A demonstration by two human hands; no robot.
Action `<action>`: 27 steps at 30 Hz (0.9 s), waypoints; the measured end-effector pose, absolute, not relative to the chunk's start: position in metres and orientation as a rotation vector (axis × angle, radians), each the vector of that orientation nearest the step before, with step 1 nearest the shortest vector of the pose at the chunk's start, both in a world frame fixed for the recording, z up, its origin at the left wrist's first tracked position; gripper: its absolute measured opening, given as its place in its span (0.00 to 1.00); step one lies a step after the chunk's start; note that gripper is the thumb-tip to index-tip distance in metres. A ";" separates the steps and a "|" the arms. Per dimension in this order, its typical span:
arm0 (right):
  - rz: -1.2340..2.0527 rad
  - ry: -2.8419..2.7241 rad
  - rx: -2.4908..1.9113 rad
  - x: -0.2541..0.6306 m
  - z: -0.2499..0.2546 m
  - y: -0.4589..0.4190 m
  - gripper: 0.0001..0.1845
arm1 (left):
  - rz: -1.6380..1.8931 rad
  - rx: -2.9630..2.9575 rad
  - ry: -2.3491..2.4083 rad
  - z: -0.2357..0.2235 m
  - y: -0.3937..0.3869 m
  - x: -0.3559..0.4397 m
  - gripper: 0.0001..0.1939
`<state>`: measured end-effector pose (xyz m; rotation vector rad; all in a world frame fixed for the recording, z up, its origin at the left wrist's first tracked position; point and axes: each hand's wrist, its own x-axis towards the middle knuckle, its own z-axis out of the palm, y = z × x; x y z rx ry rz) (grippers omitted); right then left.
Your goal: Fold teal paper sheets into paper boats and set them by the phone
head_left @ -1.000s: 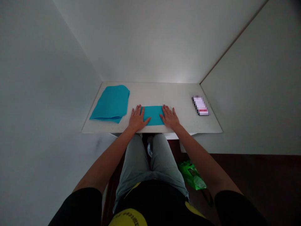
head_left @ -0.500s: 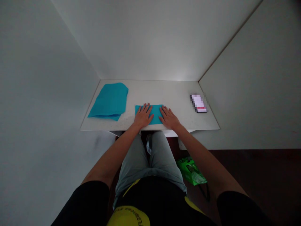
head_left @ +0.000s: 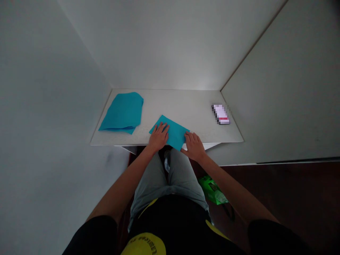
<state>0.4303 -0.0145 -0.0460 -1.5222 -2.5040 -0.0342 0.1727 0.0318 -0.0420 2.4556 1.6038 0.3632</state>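
Turning the folded turquoise cloth (head_left: 172, 131) on the desk (head_left: 183, 106), the person is working with both palms down near the front edge. Half a second ago the cloth was lying square to that edge; now it is sitting askew, with one corner pointing toward the back of the desk and its lowest corner reaching the front edge, between the hands and near the middle of the frame.

The left hand (head_left: 158, 137) is lying flat on the cloth's lower left part, fingers spread, its grip released and nothing pinched. The right hand (head_left: 193, 146) has dropped lower in the frame than it was and is resting at the cloth's lower right edge, fingertips touching the fabric, its grip also loose and unclenched.

At the upper left of the desk, a second turquoise cloth (head_left: 122, 113) is lying in a loose folded pile, well apart from the hands and matching its earlier place on the desk. Toward the right end, a pixelated flat object (head_left: 220, 114) is lying flat, too blurred to name. Below the desk, the person's grey shorts (head_left: 170, 177) are showing, and a green plastic bag (head_left: 212, 189) is sitting on the dark floor to the lower right.
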 end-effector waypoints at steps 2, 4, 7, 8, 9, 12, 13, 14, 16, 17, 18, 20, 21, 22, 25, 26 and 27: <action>-0.018 -2.500 -1.589 0.431 -0.037 -0.014 0.30 | 0.339 2.481 1.523 -0.044 0.039 0.167 0.30; 0.012 -2.476 -1.655 0.429 -0.029 -0.011 0.24 | 0.331 2.496 1.451 -0.043 0.044 0.161 0.29; 0.062 -2.457 -1.627 0.426 -0.019 -0.002 0.27 | 0.337 2.488 1.388 -0.042 0.045 0.154 0.28; 0.083 -2.483 -1.563 0.426 -0.018 0.001 0.30 | 0.350 2.487 1.378 -0.041 0.044 0.152 0.27; 0.109 -2.527 -1.483 0.426 -0.017 0.004 0.32 | 0.371 2.492 1.371 -0.041 0.042 0.151 0.26; 0.216 -2.667 -1.295 0.430 -0.020 0.012 0.29 | 0.433 2.527 1.336 -0.039 0.037 0.150 0.23; 0.243 -2.686 -1.278 0.432 -0.021 0.014 0.27 | 0.442 2.533 1.320 -0.039 0.036 0.150 0.23; 0.261 -2.688 -1.277 0.435 -0.023 0.015 0.26 | 0.443 2.530 1.306 -0.038 0.035 0.150 0.23; 0.281 -2.652 -1.291 0.440 -0.025 0.017 0.22 | 0.431 2.503 1.289 -0.036 0.034 0.149 0.23; 0.294 -2.625 -1.296 0.442 -0.026 0.018 0.20 | 0.428 2.484 1.284 -0.036 0.034 0.149 0.22; 0.314 -2.595 -1.300 0.443 -0.027 0.019 0.19 | 0.430 2.464 1.278 -0.035 0.035 0.149 0.22; 0.365 -2.525 -1.328 0.444 -0.028 0.022 0.17 | 0.441 2.425 1.258 -0.035 0.035 0.149 0.22; 0.390 -2.485 -1.354 0.443 -0.029 0.025 0.17 | 0.453 2.405 1.252 -0.035 0.036 0.149 0.24; 0.413 -2.443 -1.385 0.442 -0.030 0.027 0.18 | 0.470 2.384 1.250 -0.035 0.036 0.149 0.26; 0.464 -2.350 -1.421 0.442 -0.033 0.035 0.17 | 0.529 2.338 1.254 -0.036 0.037 0.149 0.29; 0.486 -2.357 -1.390 0.444 -0.034 0.037 0.16 | 0.554 2.330 1.258 -0.036 0.038 0.149 0.27; 0.507 -2.384 -1.343 0.447 -0.034 0.039 0.14 | 0.581 2.327 1.259 -0.036 0.038 0.149 0.25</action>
